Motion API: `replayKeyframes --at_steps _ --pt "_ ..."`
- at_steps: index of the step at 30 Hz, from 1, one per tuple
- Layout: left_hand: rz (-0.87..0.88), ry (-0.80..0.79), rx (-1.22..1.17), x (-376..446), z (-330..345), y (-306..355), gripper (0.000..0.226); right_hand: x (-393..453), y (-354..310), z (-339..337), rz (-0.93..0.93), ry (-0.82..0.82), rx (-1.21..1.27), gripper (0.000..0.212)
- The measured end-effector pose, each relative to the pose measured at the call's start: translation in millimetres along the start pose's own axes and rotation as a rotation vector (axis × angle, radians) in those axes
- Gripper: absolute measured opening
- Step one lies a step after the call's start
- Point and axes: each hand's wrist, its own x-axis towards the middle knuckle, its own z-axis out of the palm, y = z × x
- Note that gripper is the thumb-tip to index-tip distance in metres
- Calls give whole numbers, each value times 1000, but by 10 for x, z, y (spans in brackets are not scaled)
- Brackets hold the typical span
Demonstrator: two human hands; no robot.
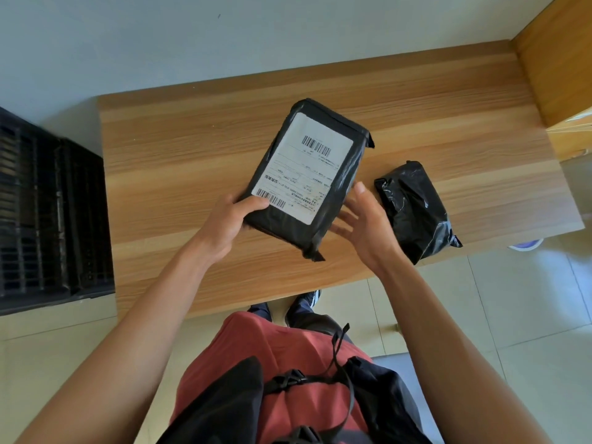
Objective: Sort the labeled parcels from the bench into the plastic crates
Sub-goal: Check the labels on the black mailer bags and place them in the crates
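**One-handed hold on a slick parcel, with the crate off to my left**

Finding: my left hand [229, 224] grips the labelled parcel [307, 174] at its near-left corner, thumb on top over the lower barcode, fingers underneath and out of view. The parcel is raised above the bench [166, 149], label facing up. My right hand [365, 219] is spread and empty, palm turned toward the parcel's right edge; I cannot tell whether its fingertips touch the wrap.

Second item: an unlabelled-side-up black parcel [415, 209] lies on the bench just beside my right hand, its near end close to the front edge.

Destination: a black plastic crate [48, 213] stands on the floor at the bench's left end. Its contents cannot be seen.

Risks, in my judgement:
- The wrap looks glossy and loose. A corner grip alone may let the parcel sag or slide out during the carry left. Cause: weight hanging away from the thumb.
- My thumb covers part of the label, so I could misread it and choose the wrong crate.
- Withdrawing my right hand carelessly may nudge the second parcel off the front edge.
- Only one crate is in view; any other lies outside the frame, so a drop made without looking could miss
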Motion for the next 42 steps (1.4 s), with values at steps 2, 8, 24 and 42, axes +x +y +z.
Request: replayKeyframes --at_steps 2,8,24,42 --pt "-12 -48 27 5 -90 37 43 36 -98 -31 -32 17 -8 69" --pt "-2 -126 73 37 -222 170 71 92 -187 -85 -34 88 67 43" --pt "-48 203 -161 138 359 47 61 8 -37 505 -27 197 742 47" --pt "46 324 -377 18 -14 264 37 -151 38 304 -176 103 -119 81"
